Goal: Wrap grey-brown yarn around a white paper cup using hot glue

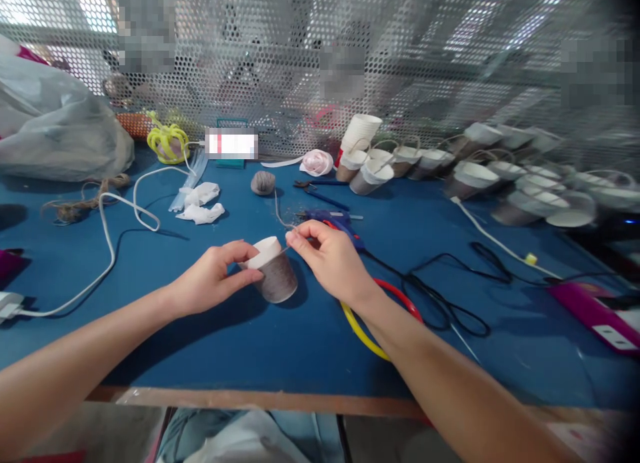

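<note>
A paper cup (278, 280), its lower part wound in grey yarn and its white rim bare, is tilted above the blue table. My left hand (220, 276) grips it at the rim, thumb outside. Close to the cup's right side, my right hand (327, 253) pinches the grey yarn (278, 206) between thumb and fingertips. That strand runs back to a small grey yarn ball (263, 182) farther up the table. Just behind my right hand lies a blue glue gun (333, 218), partly covered by the hand.
Blue-handled pliers (325, 191) lie behind the glue gun. Many wrapped cups with handles (473, 176) crowd the back right, beside stacked white cups (361, 133). A white cable (107, 240) loops at left; black cable (450, 310) and red-yellow rings (363, 333) lie right.
</note>
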